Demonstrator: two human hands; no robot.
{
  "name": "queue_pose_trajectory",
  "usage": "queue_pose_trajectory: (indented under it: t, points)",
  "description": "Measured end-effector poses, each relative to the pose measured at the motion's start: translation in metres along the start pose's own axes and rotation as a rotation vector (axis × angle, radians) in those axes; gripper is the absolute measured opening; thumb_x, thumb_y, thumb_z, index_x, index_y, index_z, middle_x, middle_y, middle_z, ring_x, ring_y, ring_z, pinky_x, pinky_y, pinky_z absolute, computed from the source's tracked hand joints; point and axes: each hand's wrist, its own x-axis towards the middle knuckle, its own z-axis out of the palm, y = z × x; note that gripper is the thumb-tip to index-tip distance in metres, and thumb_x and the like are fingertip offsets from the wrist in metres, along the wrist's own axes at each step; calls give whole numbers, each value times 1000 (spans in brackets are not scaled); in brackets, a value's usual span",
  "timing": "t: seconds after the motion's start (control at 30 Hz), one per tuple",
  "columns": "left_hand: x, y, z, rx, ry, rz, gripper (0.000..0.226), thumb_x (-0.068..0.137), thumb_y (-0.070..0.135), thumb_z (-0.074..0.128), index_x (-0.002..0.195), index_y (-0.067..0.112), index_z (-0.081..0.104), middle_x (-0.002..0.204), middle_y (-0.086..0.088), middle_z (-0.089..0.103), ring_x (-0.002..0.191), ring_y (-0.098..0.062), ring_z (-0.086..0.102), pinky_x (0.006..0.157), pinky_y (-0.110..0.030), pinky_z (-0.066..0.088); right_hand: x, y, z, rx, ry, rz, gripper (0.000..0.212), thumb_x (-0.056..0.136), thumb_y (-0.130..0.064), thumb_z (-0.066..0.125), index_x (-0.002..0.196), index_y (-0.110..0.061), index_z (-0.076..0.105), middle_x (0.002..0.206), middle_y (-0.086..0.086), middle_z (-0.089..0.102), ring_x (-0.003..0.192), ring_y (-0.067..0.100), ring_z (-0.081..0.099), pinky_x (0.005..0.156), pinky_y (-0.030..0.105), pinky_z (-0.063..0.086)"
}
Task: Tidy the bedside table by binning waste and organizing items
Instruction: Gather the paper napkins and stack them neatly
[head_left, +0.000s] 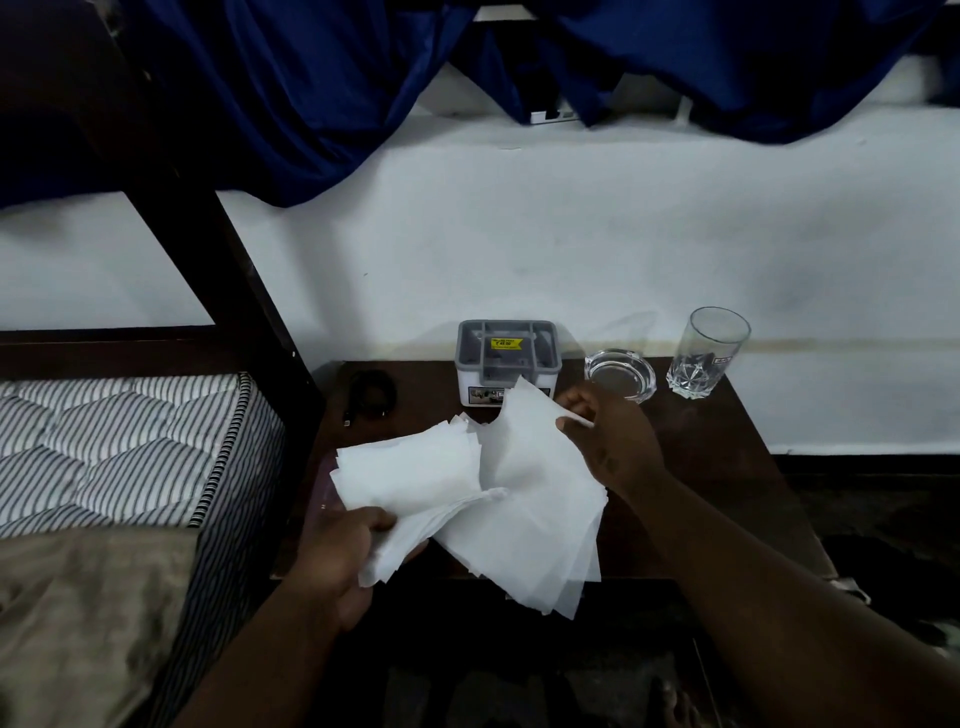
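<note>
Tissues fan up and rightward from the left hand gripping their near corner; the right hand pinches their far edge.

We had a single view, from a wide-angle camera worn on a person's head. It looked forward and steeply down at a dark bedside table, near enough that the table filled the middle. It faced the white wall beyond the table's far edge. A striped mattress lay past its left edge.
</note>
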Motion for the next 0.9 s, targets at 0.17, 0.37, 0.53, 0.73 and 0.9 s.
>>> queue_pose_trajectory:
  t: [0.17,0.37,0.53,0.73,0.9]
  points:
    - [3,-2,1,-14,-8,13,18,89,-12,55,99,-14,70,94,-32,75,75,-39,75,60,-37,61,-2,1,6,-62,13,-83,28,88,-29,68,116,-32,67,103,-15,74,96,8,68,78,26,50]
    - [7,-3,-1,60,1,44,18,89,-6,59,99,-15,71,104,-33,74,107,-49,69,102,-60,52,-2,-4,9,-165,68,-140,24,95,-32,62,117,-28,71,114,-6,73,106,18,67,86,33,52]
    - [13,-7,-3,31,-4,34,18,89,-5,59,100,-16,70,108,-37,71,110,-53,67,104,-65,49,-1,-8,15,-249,121,-120,16,94,-30,62,104,-30,75,114,-11,69,106,13,64,84,32,52]
    - [5,-3,-3,15,-25,5,22,91,-7,53,103,-21,66,99,-33,71,90,-44,70,82,-48,61,3,-18,4,-122,204,-183,7,91,-26,63,92,-26,69,94,-10,71,89,14,65,74,32,52]
    - [-4,0,1,-47,-71,2,20,97,-11,46,86,-11,63,58,-13,72,45,-16,69,40,-20,51,3,-29,-22,-66,265,-123,6,93,-31,59,94,-29,65,80,-16,65,79,-2,60,67,17,43]
